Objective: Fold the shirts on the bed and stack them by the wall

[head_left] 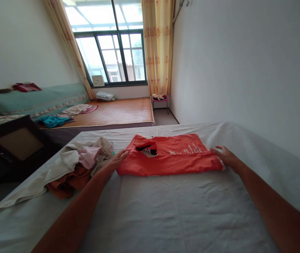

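I see an orange shirt (pixel 169 154) lying flat and folded on a bed with a white sheet (pixel 165 211). I will tell where things are from that shirt.

Some things are hard to see. White marks are printed on the shirt, but I cannot read them. A black and white patch near its collar is too small to make out. My left hand (pixel 117 160) rests at the left edge of the shirt. Its fingers look flat and close together, touching the cloth, but I cannot tell if they pinch it. My right hand (pixel 225 156) lies at the right edge, fingers stretched out and pressing on the cloth. Part of that corner is hidden under the hand. Both arms are cut off at the bottom of the picture.

Just left of the shirt is a pile of clothes (pixel 71 168), all mixed up, cream, pink and rust. I cannot tell what each piece is.

Far behind the shirt is a bed with a brown mat (pixel 118 112) with some cloths on it. Behind that is a window (pixel 113 52) with yellow curtains (pixel 157 45), and a small clock (pixel 97 80) on the sill. A pink stool (pixel 160 100) stands by the right wall. A dark cabinet (pixel 13 147) stands well to the left.
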`<state>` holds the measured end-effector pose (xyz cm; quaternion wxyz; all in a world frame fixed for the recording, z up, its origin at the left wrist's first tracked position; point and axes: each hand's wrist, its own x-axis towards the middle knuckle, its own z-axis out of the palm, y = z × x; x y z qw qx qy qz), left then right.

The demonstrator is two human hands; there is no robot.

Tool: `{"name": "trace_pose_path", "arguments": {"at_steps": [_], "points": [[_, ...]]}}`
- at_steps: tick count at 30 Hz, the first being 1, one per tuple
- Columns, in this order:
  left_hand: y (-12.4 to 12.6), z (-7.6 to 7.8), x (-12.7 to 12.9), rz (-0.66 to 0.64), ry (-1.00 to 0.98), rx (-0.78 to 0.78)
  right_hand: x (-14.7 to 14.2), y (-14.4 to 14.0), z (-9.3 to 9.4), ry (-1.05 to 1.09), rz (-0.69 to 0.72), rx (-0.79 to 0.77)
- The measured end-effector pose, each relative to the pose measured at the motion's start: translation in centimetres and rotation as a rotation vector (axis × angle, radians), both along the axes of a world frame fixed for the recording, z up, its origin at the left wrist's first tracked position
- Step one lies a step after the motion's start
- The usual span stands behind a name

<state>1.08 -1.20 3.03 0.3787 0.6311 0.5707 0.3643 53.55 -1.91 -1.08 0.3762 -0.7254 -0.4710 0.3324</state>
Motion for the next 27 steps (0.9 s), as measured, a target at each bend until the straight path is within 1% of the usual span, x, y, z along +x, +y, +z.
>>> {"name": "trace_pose_path", "arguments": {"at_steps": [2, 3, 5, 7, 8, 11, 14, 16, 20, 22, 24, 26, 27], "points": [[-1.0, -0.5, -0.1, -0.023, -0.012, -0.039, 0.2, -0.8, -0.5, 0.030, 0.084, 0.017], [-1.3, -0.8, -0.1, -0.031, -0.001, -0.029, 0.1, -1.1, -0.6, 0.020, 0.127, 0.056], [-1.5, -1.4, -0.2, -0.031, 0.072, 0.044, -0.2, -1.3, -0.8, -0.059, 0.184, 0.194], [-1.3, -2.1, -0.6, -0.043, 0.155, 0.104, -0.5, -1.1, -1.0, -0.195, 0.164, 0.335], [-1.2, -2.4, -0.8, -0.063, 0.184, 0.109, -0.7, -1.0, -1.1, -0.271, 0.140, 0.376], [-0.9, -3.0, -2.0, -0.140, 0.245, 0.073, -0.6, -0.6, -1.9, -0.466, 0.136, 0.369], [-0.9, -3.0, -2.8, -0.220, 0.335, 0.042, -0.4, -0.6, -2.5, -0.623, 0.183, 0.375], [-1.2, -2.7, -2.8, -0.240, 0.398, 0.050, -0.5, -0.9, -2.5, -0.733, 0.186, 0.406], [-2.0, -2.0, -2.0, -0.212, 0.462, 0.083, -1.7, -1.9, -1.2, -0.919, 0.174, 0.480], [-2.4, -1.7, -1.6, -0.204, 0.446, 0.114, -2.8, -2.3, -0.6, -0.942, 0.255, 0.514], [-2.6, -1.7, -1.4, -0.198, 0.433, 0.149, -4.2, -2.6, -0.4, -0.907, 0.427, 0.514], [-2.7, -1.8, -1.4, -0.194, 0.455, 0.160, -5.2, -2.5, -0.9, -0.865, 0.593, 0.465], [-2.7, -1.8, -1.6, -0.194, 0.475, 0.155, -5.5, -2.4, -1.3, -0.856, 0.638, 0.429]]}}
